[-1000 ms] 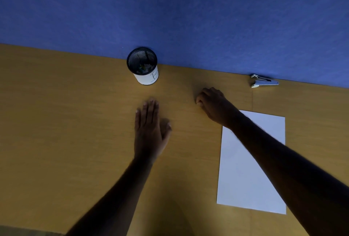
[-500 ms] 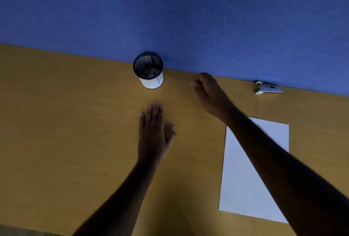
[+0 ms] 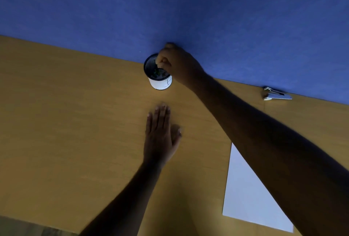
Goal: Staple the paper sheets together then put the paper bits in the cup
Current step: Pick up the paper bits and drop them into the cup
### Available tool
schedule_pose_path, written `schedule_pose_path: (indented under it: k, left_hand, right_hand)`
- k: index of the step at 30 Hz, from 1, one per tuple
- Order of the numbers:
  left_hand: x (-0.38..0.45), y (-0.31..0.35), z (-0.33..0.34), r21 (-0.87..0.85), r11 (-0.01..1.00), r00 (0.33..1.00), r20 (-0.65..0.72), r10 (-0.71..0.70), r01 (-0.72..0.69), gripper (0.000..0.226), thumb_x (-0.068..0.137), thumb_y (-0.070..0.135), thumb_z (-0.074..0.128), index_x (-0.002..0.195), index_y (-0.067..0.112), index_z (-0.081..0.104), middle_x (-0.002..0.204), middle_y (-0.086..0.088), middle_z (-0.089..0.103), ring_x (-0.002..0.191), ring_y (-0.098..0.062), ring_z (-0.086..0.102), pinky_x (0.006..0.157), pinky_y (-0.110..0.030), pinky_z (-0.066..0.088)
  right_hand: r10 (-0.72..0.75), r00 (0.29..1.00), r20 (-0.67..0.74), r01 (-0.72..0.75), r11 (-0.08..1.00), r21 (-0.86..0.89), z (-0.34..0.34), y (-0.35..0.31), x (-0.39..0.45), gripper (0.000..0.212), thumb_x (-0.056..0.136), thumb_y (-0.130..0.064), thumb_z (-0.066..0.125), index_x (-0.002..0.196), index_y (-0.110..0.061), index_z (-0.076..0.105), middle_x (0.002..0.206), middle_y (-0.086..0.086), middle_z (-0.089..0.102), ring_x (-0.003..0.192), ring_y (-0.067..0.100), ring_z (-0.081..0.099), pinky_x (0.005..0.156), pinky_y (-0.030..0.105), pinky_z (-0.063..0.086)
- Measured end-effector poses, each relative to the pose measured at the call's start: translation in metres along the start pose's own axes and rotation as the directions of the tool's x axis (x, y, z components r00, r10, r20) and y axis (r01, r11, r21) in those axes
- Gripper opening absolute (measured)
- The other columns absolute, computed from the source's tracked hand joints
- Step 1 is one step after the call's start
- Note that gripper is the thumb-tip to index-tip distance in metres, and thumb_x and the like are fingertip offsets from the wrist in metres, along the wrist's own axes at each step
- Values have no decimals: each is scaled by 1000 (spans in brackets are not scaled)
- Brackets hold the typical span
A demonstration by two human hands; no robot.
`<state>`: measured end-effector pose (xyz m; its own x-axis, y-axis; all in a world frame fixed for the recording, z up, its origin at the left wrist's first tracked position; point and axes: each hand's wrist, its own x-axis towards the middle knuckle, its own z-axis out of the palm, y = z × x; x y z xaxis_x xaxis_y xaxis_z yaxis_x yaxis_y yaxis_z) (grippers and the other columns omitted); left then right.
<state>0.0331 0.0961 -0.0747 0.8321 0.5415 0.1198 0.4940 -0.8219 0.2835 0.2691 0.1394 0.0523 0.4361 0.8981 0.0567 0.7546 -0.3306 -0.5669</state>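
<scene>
A black mesh cup point(image 3: 160, 82) with a white label stands at the desk's far edge, with small coloured bits inside. My right hand point(image 3: 176, 64) hovers over its rim, fingers pinched together pointing down into it; whether a paper bit is between them is hidden. My left hand point(image 3: 160, 135) lies flat on the desk, palm down, just in front of the cup, holding nothing. The white paper sheets point(image 3: 243, 194) lie at the lower right, partly covered by my right forearm. A silver stapler point(image 3: 276, 96) rests at the far right edge.
The wooden desk point(image 3: 66, 122) ends at a blue partition wall point(image 3: 170, 5) right behind the cup and stapler. A darker strip shows at the desk's near left corner.
My right hand rose from the desk beside the paper and swung left and away to over the cup. My left hand stayed flat in place.
</scene>
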Motion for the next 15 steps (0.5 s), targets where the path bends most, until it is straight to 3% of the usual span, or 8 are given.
schedule_pose_path:
  k: [5,11,15]
  left_hand:
    - [0,0,0,-11,1000,1000,6,-3,3,78,105,48,53,167,5,31,178,-11,24,166,-29,22,133,-57,22]
    - [0,-1,1,-7,1000,1000,12,-1,1,78,105,48,52,167,5,31,178,-12,23,166,-29,22,133,-57,22]
    - [0,-1,0,1,1000,1000,16,-2,2,77,105,48,51,167,5,31,178,-11,23,167,-28,21,133,-57,22]
  right_hand:
    - [39,998,-58,-38,999,12,-2,1,0,8,85,-21,72,91,-18,70,99,-4,69,89,14,64,70,25,41]
    - [29,999,-44,-28,999,30,0,-2,-2,7,91,-21,66,95,-18,71,94,-2,75,89,16,70,76,35,58]
    - [21,999,-49,-18,998,68,2,-3,-3,19,98,-17,51,102,-18,70,98,-5,76,91,15,72,79,39,58]
